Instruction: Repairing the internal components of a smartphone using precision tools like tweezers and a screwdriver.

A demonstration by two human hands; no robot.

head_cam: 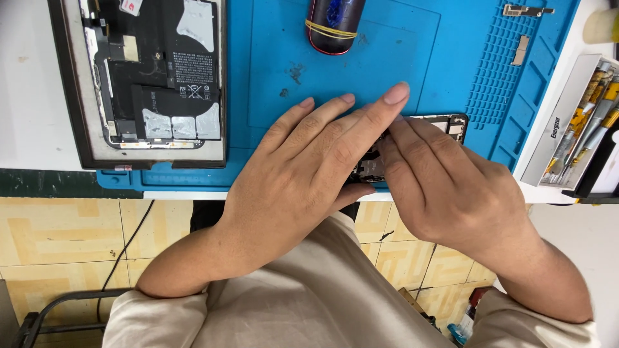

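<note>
Now both hands, left hand (303, 167) & right hand (451, 187), fingers grasping small phone frame (445, 122) on blue mat (400, 58).

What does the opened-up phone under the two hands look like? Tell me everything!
The opened phone with a dark frame lies flat on the blue ribbed work mat, near its front edge. Only its right end and some grey and black inner parts show. The left hand covers most of it, and the right hand presses on it with its fingertips.

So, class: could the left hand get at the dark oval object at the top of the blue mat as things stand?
Probably yes: the left hand lies on the blue mat, and only bare mat separates it from the dark oval object.
</note>
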